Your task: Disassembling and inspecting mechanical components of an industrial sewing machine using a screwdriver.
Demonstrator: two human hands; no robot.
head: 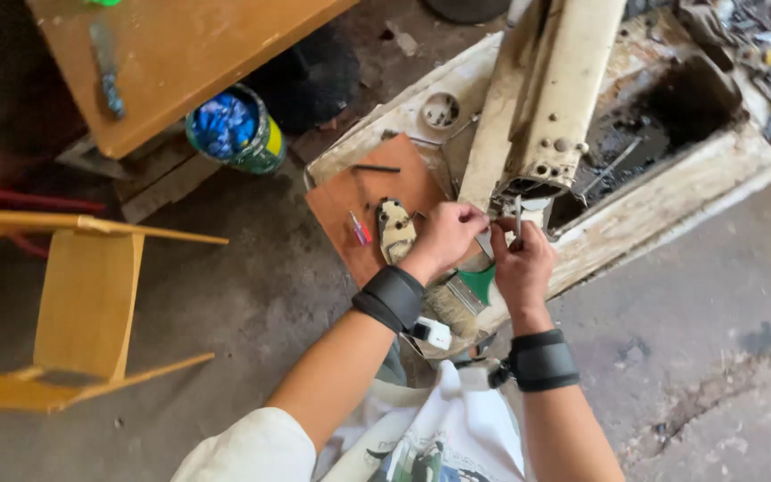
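A grimy cream-painted metal casing [644, 210] lies on the concrete floor [252, 312], a long cream metal arm [551, 89] across it. At the arm's near end, the left hand [446, 234] pinches closed on a small part too tiny to tell; the right hand [521, 263] grips a thin metal tool [518, 217].

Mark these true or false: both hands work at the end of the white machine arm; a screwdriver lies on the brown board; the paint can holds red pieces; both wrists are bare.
1. Left hand and right hand are at the end of the white machine arm: true.
2. A screwdriver lies on the brown board: true.
3. The paint can holds red pieces: false, blue.
4. Both wrists are bare: false, each wears a black band.
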